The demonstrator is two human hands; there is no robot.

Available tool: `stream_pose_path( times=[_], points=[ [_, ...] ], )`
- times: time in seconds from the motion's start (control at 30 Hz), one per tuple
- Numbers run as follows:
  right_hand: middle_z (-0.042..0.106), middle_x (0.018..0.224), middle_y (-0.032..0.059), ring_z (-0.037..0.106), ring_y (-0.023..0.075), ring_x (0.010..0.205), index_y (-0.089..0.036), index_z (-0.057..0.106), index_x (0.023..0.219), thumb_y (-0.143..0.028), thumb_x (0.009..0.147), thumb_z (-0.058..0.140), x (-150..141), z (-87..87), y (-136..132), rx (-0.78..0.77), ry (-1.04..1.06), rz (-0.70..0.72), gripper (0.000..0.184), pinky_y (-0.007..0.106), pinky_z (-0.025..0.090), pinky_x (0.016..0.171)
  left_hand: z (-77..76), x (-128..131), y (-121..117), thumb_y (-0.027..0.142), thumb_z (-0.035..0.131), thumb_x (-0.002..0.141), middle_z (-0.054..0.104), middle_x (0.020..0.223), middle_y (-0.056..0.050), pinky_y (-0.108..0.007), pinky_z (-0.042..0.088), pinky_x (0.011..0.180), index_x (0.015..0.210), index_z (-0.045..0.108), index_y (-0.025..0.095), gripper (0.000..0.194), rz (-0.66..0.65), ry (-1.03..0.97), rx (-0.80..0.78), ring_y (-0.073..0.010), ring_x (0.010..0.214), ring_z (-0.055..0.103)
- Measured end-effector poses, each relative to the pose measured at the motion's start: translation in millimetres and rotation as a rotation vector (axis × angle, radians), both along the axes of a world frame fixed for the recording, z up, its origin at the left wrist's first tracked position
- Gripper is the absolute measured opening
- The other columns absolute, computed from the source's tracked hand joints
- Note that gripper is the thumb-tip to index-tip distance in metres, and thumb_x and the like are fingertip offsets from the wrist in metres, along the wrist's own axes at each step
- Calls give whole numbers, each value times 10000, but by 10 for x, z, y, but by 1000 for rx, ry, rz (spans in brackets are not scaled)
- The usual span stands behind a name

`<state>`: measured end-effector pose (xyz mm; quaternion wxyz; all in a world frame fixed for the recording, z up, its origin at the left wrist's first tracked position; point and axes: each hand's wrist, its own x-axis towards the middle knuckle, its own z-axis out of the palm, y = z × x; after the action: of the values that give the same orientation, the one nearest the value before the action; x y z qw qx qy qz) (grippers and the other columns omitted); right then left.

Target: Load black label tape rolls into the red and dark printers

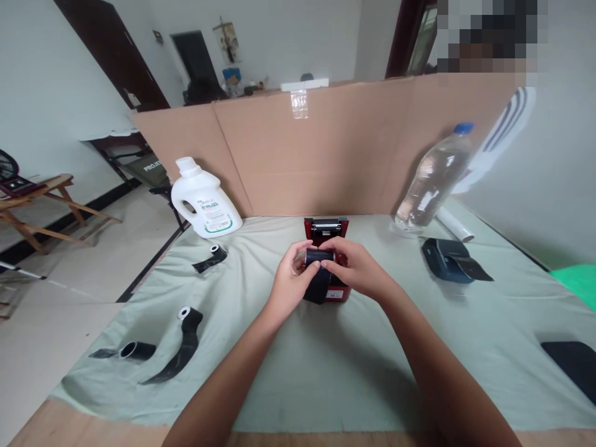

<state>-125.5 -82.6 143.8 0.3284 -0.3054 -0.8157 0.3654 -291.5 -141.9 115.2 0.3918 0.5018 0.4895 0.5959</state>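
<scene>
Both hands grip a black ribbon roll (319,256), its loose strip hanging down in front. My left hand (294,276) pinches the left end, thumb on the near face. At the other end, my right hand (357,268) curls its fingers over the top. Right behind and beneath stands a small red machine, like a label printer (339,294), its lid raised and a roller showing. The hands and roll hide much of its inside; whether the roll touches it I cannot tell.
Black rolls with loose tails (190,335) lie left on the green cloth (279,385). A white jug (207,202), cardboard screen (321,155) and water bottle (433,180) stand behind. At right are a dark device (447,259) and a black object (570,366). A person's striped sleeve (505,133) shows behind.
</scene>
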Motion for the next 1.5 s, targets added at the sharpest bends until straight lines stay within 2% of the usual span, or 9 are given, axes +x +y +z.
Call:
stream_pose_path(
  times=[0.27,0.53,0.73,0.93,1.1,1.2,1.3,1.4,1.5],
  points=[
    [692,1050,87,646,227,902,-189,654,1068,-201,903,579,50,-291,371,137,-75,-234,182,368,503,804,-64,167,-257,322,736,846,743,919,-40,-289,570,743,1616,108,233,997,-136,-166,-270,-189,827,719],
    [719,1056,117,581,288,1033,-165,721,1069,-159,907,578,-28,-513,576,269,-416,-240,216,419,467,933,-93,162,-305,239,584,915,680,731,3,-184,444,447,1537,392,188,653,-291,72,-444,-113,507,641],
    [744,1067,124,560,310,1142,-176,761,1022,-122,880,583,-208,-426,602,262,-646,-215,234,393,440,945,-122,128,-242,191,547,924,751,800,-48,-185,412,408,1540,366,151,643,-372,1,-534,-99,452,608],
    [750,983,150,545,365,1163,-194,769,882,-121,821,595,-350,-393,585,203,-772,-288,199,422,418,885,-221,132,-175,202,579,916,748,734,-25,-181,338,376,1582,290,161,727,-270,-121,-509,-80,375,526],
    [743,851,58,633,256,911,-210,726,789,-174,789,554,-120,-311,648,35,-517,-224,176,347,442,781,-228,123,-188,215,592,906,747,720,-27,-186,381,419,1579,325,160,726,-275,-104,-485,-74,380,518],
    [682,729,38,609,211,739,-199,641,698,-285,789,538,78,-314,741,-64,-240,-364,163,330,444,696,-205,112,-188,217,597,891,743,713,-51,-192,411,454,1443,535,118,564,-290,-46,-474,-77,407,540],
    [688,857,72,616,223,796,-197,613,830,-445,806,562,120,-400,824,-65,20,-565,254,357,477,740,-214,109,-182,225,591,884,748,732,-81,-194,397,450,1238,694,98,390,-331,2,-468,-89,438,573],
    [676,1080,94,630,228,918,-219,590,1065,-572,835,542,35,-506,872,-136,213,-472,424,379,509,807,-256,113,-187,242,582,895,746,718,-81,-195,408,470,1209,718,108,368,-371,39,-450,-115,499,630],
    [665,988,55,615,222,911,-241,580,995,-603,872,507,-21,-569,870,-129,247,-415,390,388,507,835,-303,116,-201,261,587,899,724,674,-65,-194,428,493,1220,720,118,375,-392,63,-424,-160,607,703]
  ],
)
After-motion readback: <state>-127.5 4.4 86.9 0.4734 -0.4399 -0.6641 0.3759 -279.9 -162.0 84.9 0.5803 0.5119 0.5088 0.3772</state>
